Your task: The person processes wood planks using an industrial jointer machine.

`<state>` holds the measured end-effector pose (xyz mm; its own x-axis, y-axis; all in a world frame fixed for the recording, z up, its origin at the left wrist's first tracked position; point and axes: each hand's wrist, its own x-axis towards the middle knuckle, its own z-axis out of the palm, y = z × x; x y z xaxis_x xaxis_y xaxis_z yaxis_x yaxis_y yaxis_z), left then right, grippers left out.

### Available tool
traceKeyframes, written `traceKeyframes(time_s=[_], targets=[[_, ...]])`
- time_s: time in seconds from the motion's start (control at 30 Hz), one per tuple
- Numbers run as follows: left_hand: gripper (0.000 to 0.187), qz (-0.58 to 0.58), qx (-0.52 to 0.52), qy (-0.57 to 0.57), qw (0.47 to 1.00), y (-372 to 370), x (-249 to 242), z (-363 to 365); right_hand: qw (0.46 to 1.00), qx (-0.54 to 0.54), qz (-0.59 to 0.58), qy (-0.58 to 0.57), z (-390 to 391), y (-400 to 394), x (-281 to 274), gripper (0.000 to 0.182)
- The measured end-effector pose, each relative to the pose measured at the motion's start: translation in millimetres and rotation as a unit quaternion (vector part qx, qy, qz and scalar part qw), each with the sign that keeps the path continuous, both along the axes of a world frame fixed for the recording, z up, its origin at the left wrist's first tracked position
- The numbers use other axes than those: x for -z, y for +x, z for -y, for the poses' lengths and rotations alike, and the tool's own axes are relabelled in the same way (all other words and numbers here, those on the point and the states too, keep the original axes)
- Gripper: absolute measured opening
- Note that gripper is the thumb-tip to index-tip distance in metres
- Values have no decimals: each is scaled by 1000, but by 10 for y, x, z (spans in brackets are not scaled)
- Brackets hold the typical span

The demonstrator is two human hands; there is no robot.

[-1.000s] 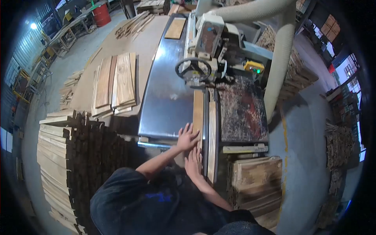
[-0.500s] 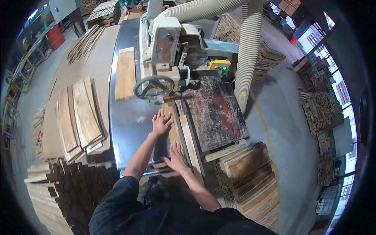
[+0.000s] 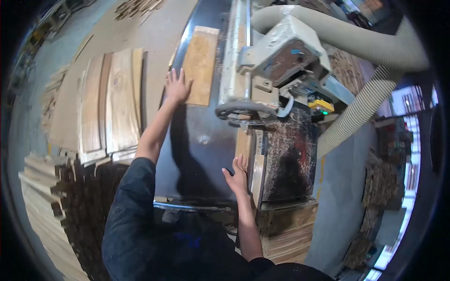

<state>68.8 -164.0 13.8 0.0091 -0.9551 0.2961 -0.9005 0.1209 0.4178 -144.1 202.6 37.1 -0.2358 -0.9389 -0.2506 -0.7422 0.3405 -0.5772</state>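
Note:
My left hand (image 3: 177,89) reaches forward, fingers spread, and rests at the left edge of a wide wooden board (image 3: 201,65) lying flat on the metal machine table (image 3: 206,154). Nearer to me, my right hand (image 3: 238,178) lies with fingers stretched out at the near end of a narrow wooden board (image 3: 242,143). That board runs forward beneath the machine head, where its far end is hidden. A light wooden strip (image 3: 257,175) lies just right of my right hand. The black handwheel (image 3: 246,113) stands ahead of that hand, in front of the pale machine head (image 3: 290,51).
A scarred, dusty side table (image 3: 290,154) adjoins on the right. A ribbed hose (image 3: 361,112) and a yellow control box (image 3: 321,105) are beyond it. Stacked planks (image 3: 112,103) lie to the left, with a dark pile of wood (image 3: 93,210) nearer me.
My left hand has left the narrow board and gone left to the wide board. My right hand and the narrow board have moved forward towards the machine. The view has turned left.

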Motion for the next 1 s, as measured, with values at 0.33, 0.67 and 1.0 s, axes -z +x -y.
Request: traceKeyframes(time_s=[0.33,0.67,1.0], targets=[[46,-49,121,-88,988,-26,36,-1445,995,20,-63,-78,720,-88,92,76],[100,-18,304,72,950,245,-98,-4048,982,73,91,-151,73,504,133,64],[107,1,370,177,912,492,-106,-5409,970,133,64,-193,-1949,615,51,42]])
